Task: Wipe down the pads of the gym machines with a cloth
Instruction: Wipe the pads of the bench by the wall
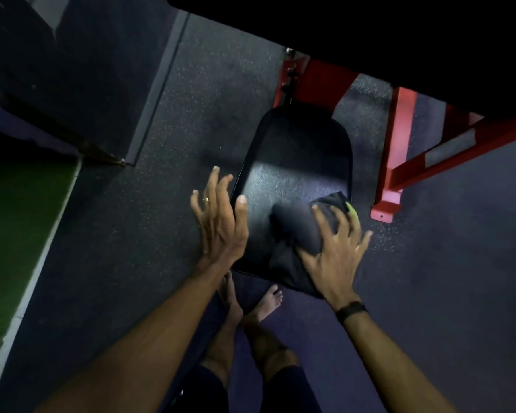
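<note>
Wiping the seat pad (292,162), the right hand (334,257) pressed spread fingers on the cloth (292,231); overlapping strokes with the open left hand (221,222) steadying the edge would serve best.

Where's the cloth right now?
In the head view, the dark cloth lies on the near right part of the black seat pad, under the spread right hand, beside the red frame.

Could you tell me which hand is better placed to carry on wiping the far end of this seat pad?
Right: the right hand already presses the cloth on the pad; the left hand only steadies its edge.
</note>
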